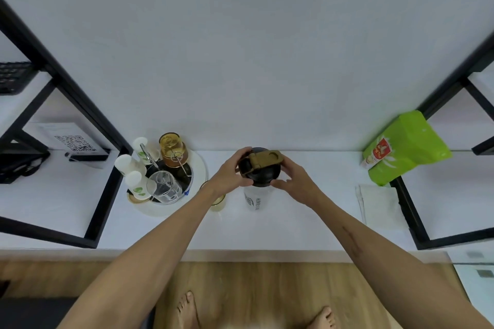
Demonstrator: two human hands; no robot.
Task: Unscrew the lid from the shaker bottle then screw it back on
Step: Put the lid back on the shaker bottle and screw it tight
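Observation:
A clear shaker bottle with dark lettering stands upright on the white counter, near its middle. On top sits a black lid with a tan flip cap and carry loop. My left hand wraps the lid's left side, fingers curled over its rim. My right hand grips the lid's right side from the front, thumb against its lower edge. Whether the lid is seated on the bottle's thread or lifted off it cannot be told; the hands hide the joint.
A round white tray to the left holds paper cups, a clear glass and an amber jar. A small yellowish cup stands behind my left forearm. A green bag and folded cloth lie at right. Black shelf frames flank both sides.

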